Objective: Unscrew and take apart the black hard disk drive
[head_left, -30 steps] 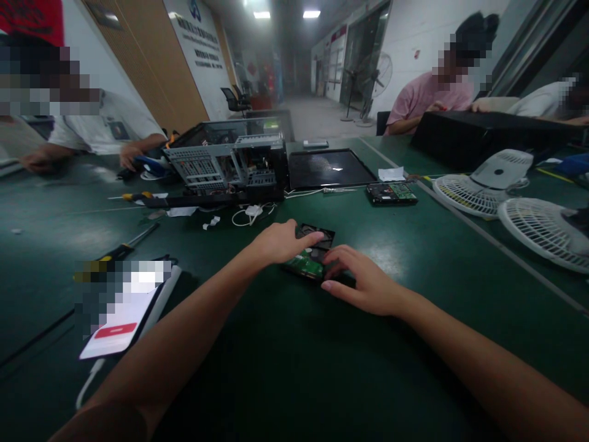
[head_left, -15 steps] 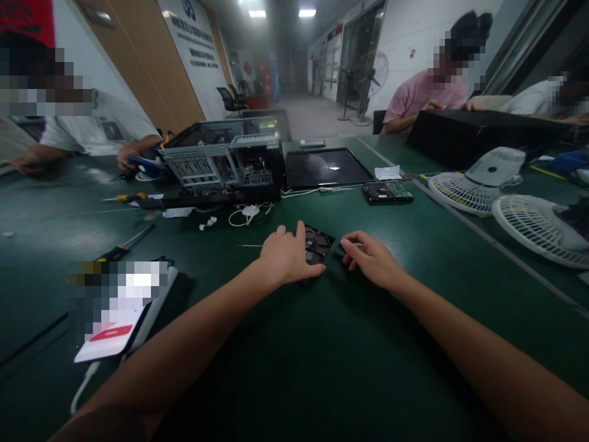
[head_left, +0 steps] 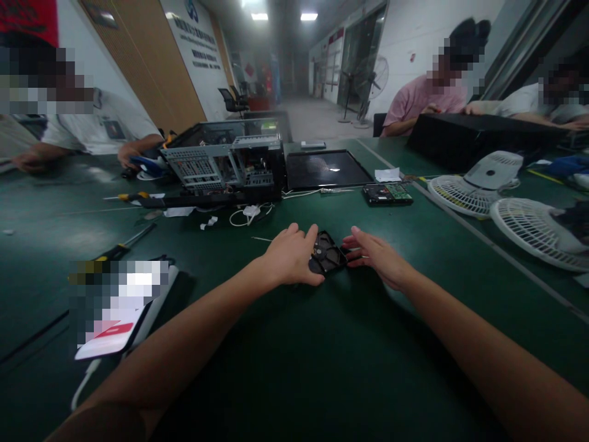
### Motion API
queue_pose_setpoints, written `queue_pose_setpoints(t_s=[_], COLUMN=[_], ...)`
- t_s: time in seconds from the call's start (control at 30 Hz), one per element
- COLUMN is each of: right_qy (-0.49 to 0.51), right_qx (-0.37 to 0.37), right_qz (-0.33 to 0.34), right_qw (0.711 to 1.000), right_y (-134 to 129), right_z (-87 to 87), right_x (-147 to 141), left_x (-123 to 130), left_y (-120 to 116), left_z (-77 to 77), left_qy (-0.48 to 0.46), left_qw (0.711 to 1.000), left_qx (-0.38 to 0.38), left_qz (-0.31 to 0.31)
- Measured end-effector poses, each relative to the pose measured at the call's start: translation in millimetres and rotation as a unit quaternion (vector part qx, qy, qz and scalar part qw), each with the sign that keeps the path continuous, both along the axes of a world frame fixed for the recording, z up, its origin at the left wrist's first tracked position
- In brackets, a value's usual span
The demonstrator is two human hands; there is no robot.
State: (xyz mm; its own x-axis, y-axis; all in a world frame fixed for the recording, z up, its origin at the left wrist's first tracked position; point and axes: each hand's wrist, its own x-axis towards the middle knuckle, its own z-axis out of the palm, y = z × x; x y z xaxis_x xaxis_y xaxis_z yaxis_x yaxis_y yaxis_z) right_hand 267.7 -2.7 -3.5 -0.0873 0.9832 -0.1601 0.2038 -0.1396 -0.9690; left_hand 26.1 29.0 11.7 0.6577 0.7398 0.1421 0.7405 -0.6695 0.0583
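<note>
On the green table in front of me is a small black square computer fan (head_left: 329,252), tilted a little, with its hub and struts showing. My left hand (head_left: 292,255) grips its left side, thumb at the near edge and fingers at the far edge, covering part of the frame. A thin pale wire (head_left: 261,239) runs out to the left behind that hand. At the fan's right corner is my right hand (head_left: 375,255), fingers stretched out and loosely apart. Its fingertips are at or very near the frame; I cannot tell whether they touch.
An open computer case (head_left: 221,162) stands behind, beside a black panel (head_left: 329,169). A hard drive (head_left: 389,194) and white fan parts (head_left: 460,195) are to the right. A phone (head_left: 110,331) and a screwdriver (head_left: 126,245) lie left. Other people sit around the table.
The fan has shifted right and turned, with more of its frame showing. My left hand has moved slightly right with it, and my right hand's fingers have straightened towards its corner.
</note>
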Motion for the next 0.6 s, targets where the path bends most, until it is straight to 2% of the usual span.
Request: queue_pose_setpoints(t_s=[0.07,0.23,0.33,0.43,0.5,0.6], right_qy=[0.016,0.028,0.091,0.152,0.177,0.184], right_qx=[-0.041,-0.122,-0.201,-0.284,-0.316,-0.335], right_qz=[0.031,0.175,0.201,0.230,0.245,0.237], right_qw=[0.999,0.976,0.955,0.918,0.899,0.893], right_y=[1.5,1.8,-4.5,-12.1,-15.7,-17.7], right_z=[4.0,11.6,18.3,24.6,26.2,24.8], right_x=[8.1,21.6,16.8,7.6,2.1,-3.1], left_x=[2.6,11.8,13.4,12.7,12.9,13.8], left_y=[-5.9,-27.9,-36.6,-39.4,-39.2,-37.9], left_z=[8.4,30.2,37.6,41.3,42.0,40.3], left_qy=[0.002,-0.024,-0.031,-0.025,-0.009,0.017], left_qw=[0.999,0.994,0.992,0.991,0.991,0.991], left_qx=[0.009,0.015,0.021,0.027,0.029,0.025], left_qz=[-0.044,-0.102,-0.121,-0.130,-0.130,-0.129])
